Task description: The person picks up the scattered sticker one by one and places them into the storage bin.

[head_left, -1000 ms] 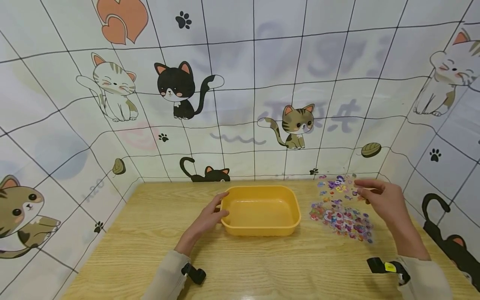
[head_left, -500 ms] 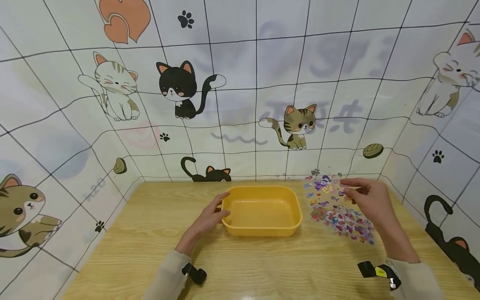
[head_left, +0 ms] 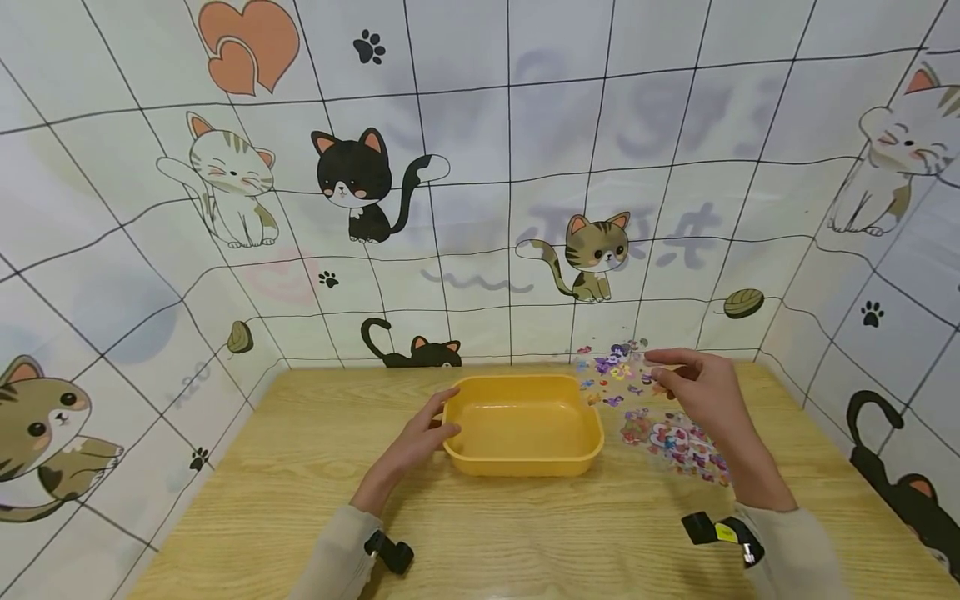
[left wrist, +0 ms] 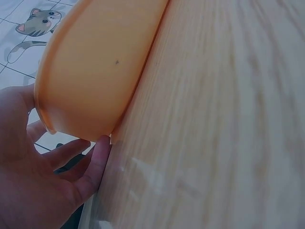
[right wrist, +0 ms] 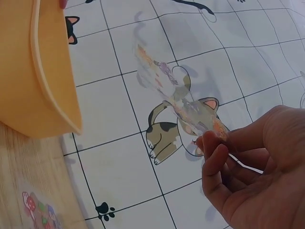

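A yellow plastic basin (head_left: pixel 522 467) sits on the wooden table. My left hand (head_left: pixel 412 437) holds its left end, the thumb over the rim and the other fingers spread along the outer wall, as the left wrist view shows (left wrist: pixel 52 176). In my right hand (head_left: pixel 708 396), thumb and fingertips pinch one edge of a clear sticker sheet (head_left: pixel 618 367) with small purple, yellow and orange stickers. This sheet is raised at the basin's back right corner, overlapping the rim in the head view. The right wrist view shows it nearly edge-on and slightly bent (right wrist: pixel 164 78).
More sticker sheets (head_left: pixel 678 440) lie on the table right of the basin, partly hidden by my right forearm. A cloth with printed cats (head_left: pixel 596 258) and grid lines stands behind and at both sides of the wooden table (head_left: pixel 487 533).
My right hand has moved left with the pinched sticker sheet, from above the other sheets to the basin's right edge. My left hand and the basin have stayed in place.
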Motion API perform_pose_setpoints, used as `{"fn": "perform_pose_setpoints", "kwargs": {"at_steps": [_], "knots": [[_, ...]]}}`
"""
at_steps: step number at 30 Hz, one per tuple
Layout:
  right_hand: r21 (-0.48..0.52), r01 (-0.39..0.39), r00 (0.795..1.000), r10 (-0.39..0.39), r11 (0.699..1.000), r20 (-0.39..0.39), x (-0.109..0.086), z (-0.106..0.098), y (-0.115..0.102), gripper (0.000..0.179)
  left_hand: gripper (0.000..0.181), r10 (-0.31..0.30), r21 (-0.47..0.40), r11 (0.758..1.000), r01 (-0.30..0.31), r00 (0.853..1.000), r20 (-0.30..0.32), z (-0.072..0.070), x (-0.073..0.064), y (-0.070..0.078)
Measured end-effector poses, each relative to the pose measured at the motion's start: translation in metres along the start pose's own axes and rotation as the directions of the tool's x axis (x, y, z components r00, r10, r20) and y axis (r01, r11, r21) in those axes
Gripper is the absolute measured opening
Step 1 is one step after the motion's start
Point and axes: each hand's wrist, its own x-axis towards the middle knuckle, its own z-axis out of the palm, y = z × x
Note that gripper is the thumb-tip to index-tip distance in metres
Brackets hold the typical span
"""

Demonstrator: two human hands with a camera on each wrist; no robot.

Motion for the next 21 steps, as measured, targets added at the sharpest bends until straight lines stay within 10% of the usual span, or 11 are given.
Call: {"fn": "perform_pose_setpoints", "kwargs": {"at_steps": [21], "knots": [[0.142, 0.039, 0.993, -0.055, 0.989, 0.109, 0.004, 0.043, -0.022, 0.028, 0.062, -0.005, 0.009, 1.000, 0.005, 1.000, -0.001, -0.001, -0.001, -0.001]]}}
